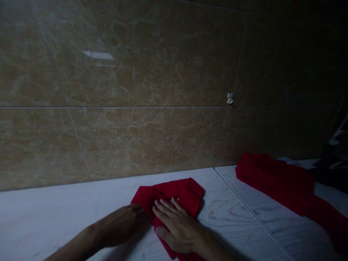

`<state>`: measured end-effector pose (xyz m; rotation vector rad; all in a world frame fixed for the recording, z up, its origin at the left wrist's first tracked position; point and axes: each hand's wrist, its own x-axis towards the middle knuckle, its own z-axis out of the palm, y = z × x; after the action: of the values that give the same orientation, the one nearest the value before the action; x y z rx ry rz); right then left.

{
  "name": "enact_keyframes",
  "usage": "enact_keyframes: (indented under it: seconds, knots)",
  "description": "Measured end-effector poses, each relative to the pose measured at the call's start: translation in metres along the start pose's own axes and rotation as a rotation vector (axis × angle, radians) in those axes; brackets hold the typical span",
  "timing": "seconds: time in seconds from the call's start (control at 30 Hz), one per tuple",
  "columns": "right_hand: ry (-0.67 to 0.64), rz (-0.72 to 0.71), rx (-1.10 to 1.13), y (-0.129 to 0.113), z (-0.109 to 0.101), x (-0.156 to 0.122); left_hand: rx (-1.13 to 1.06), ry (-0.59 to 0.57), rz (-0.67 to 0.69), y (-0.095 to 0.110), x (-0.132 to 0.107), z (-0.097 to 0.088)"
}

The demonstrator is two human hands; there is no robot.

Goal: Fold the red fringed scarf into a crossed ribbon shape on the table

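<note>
A red folded cloth [168,190] lies on the pale wood-grain surface, its upper part bent round in a loop. My right hand [178,229] is laid flat on top of it, palm down with the fingers spread. At the cloth's left edge, my left hand [129,222] is closed, with its fingertips on the fabric and partly lost in shadow. The lower end of the cloth runs under my right hand and out of the bottom of the view.
More red cloth [277,181] lies in a heap to the right, beyond a seam [244,204] in the surface. A brown marbled tile wall [152,137] rises behind, with a small white fitting [230,98] on it. Dark, unclear items stand at the far right edge.
</note>
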<state>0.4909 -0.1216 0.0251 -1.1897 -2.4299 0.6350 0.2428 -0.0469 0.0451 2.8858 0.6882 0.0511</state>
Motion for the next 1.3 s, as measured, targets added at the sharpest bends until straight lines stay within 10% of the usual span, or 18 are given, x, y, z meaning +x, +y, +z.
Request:
enact_keyframes:
  seconds: [0.17,0.27,0.37,0.43,0.6,0.9,1.13,1.3]
  knots:
    - [0.044,-0.042,0.024,-0.002,-0.009,-0.001,-0.327,0.129,-0.368,-0.011,-0.018,-0.035]
    - [0.318,0.012,-0.016,0.022,-0.034,0.004,-0.484,0.288,-0.686,-0.041,-0.008,-0.033]
    - [0.625,0.362,-0.158,0.065,-0.062,0.012,-0.665,0.309,-0.875,-0.063,0.010,-0.021]
    - [0.605,0.638,-0.275,0.092,-0.073,0.017,-0.708,0.251,-0.915,-0.068,0.021,-0.012]
    - [0.458,0.795,-0.445,0.120,-0.065,0.025,-0.719,0.268,-0.782,-0.073,0.036,0.001]
    - [0.590,0.752,-0.218,0.144,-0.061,0.024,-1.173,0.426,-0.703,-0.082,0.053,0.019]
    - [0.695,0.692,-0.246,0.153,-0.063,0.020,-0.283,0.475,-0.800,-0.064,0.056,0.007]
    - [0.720,0.447,-0.304,0.140,-0.059,0.027,-0.024,0.424,-0.472,-0.045,0.066,0.008]
